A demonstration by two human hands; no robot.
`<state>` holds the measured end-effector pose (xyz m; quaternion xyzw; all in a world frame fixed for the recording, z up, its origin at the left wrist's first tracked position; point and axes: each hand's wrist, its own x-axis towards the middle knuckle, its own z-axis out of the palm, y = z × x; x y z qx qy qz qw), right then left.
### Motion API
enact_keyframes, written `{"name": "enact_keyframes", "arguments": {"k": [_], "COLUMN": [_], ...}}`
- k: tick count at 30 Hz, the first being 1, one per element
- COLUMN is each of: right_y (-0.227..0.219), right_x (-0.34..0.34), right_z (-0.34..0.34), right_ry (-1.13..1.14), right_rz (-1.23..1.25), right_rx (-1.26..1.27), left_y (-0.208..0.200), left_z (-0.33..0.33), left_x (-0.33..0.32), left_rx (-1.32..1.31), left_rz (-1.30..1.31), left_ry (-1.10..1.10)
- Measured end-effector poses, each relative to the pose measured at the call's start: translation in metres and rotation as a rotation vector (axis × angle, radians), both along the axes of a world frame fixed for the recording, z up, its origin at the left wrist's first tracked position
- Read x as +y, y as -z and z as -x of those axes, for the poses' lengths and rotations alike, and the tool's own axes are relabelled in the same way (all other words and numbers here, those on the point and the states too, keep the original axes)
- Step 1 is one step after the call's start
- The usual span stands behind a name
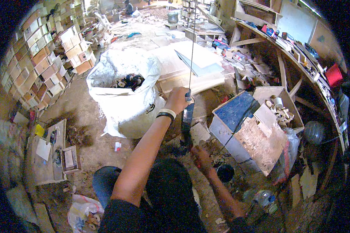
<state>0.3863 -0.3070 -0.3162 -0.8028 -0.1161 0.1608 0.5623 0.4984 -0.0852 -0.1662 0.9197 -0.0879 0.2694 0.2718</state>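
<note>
My left hand (177, 100) is closed around the top end of a dark, corded angle grinder (187, 114), held upright in front of me. Its thin cord (192, 58) runs straight up from my grip. The grinder's dark lower end is down near the floor, and its details are lost in shadow. Close to that end, on its right, is my right hand (201, 158), fingers curled in. A bit of red shows at these fingers, too small to name. A pale band and a dark band circle my left wrist.
A white sack (122, 101) stands ahead on the left. To the right, a blue-topped box (237, 110) carries boards, beside a bin of wood scraps (278, 106). A black cup (225, 173) and plastic bottle (263, 197) sit near my right arm. Wooden boxes (39, 58) are stacked left.
</note>
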Motion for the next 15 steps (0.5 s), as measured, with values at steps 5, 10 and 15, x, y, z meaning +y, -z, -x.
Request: {"name": "enact_keyframes", "arguments": {"k": [5, 10, 15], "right_y": [0.022, -0.039, -0.044], "right_x": [-0.009, -0.002, 0.014], "right_z": [-0.002, -0.040, 0.006], "right_ry": [-0.119, 0.009, 0.034], "right_rz": [0.091, 0.087, 0.044], "right_rx": [-0.585, -1.015, -0.151], "left_y": [-0.002, -0.004, -0.011], "left_z": [0.000, -0.007, -0.012], "left_x": [-0.009, -0.014, -0.014], "left_rx": [0.090, 0.010, 0.105], "left_rz": [-0.011, -0.096, -0.068], "left_ry": [0.042, 0.026, 0.074]}}
